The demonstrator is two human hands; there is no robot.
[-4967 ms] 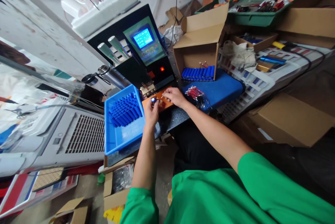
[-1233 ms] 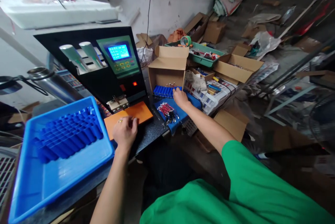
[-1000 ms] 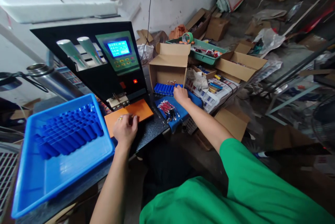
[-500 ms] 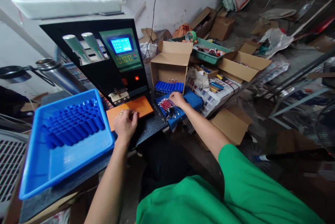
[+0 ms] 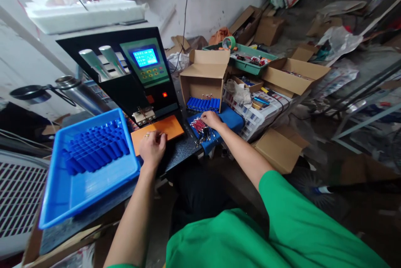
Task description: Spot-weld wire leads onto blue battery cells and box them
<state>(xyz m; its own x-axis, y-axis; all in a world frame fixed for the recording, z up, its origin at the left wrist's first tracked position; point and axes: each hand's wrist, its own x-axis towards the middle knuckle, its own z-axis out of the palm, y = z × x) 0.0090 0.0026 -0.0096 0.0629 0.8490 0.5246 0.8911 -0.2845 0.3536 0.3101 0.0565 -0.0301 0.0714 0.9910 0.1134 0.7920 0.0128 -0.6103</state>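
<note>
My left hand (image 5: 152, 147) rests on the orange board (image 5: 171, 127) with its fingers curled; whatever it holds is hidden. The board lies before a black machine (image 5: 125, 92) with a lit blue screen. To the right, my right hand (image 5: 212, 120) has its fingertips together at a bunch of red and black wires (image 5: 200, 128) on a blue cloth (image 5: 233, 121); what lies between the fingertips is too small to tell. Just behind that hand, blue cylinders (image 5: 203, 104) stand in an open cardboard box (image 5: 205, 69).
On the left is a blue tray (image 5: 94, 190) with many blue cylinders (image 5: 94, 149). A steel flask (image 5: 79, 94) stands behind it. Further right are a green tray (image 5: 247, 67) with tape, an open carton (image 5: 291, 80) and a lower box (image 5: 278, 151).
The view has shifted slightly, so the blue tray and machine appear further right. My right hand has moved a little left at the wires; my left hand keeps its place on the board.
</note>
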